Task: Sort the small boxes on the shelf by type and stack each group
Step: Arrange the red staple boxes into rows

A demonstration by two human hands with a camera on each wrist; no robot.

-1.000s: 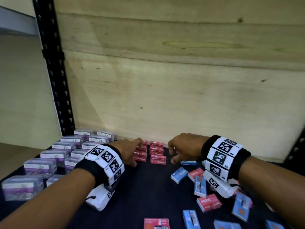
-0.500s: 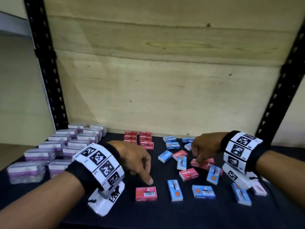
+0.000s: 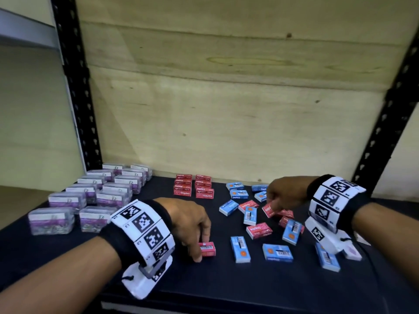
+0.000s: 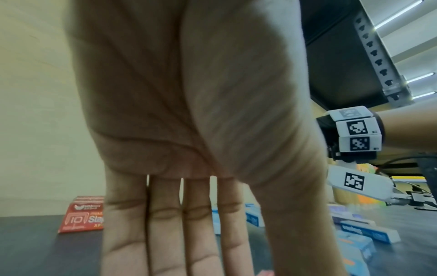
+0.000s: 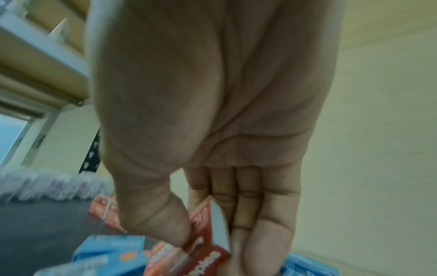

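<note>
Left hand point(image 3: 190, 220): fingers reach down onto a red box point(image 3: 207, 248) — grasp cannot be told.
Right hand point(image 3: 286, 193): pinches a tilted red staple box point(image 3: 270, 209) — thumb against fingers.

On the shelf point(image 3: 68, 252), the clear cases point(image 3: 99, 196) stand in rows at the left. The staple stacks point(image 3: 193, 189) sit behind the centre, against the back board point(image 3: 226, 109). Loose boxes point(image 3: 260, 232) lie scattered at the right.
</note>
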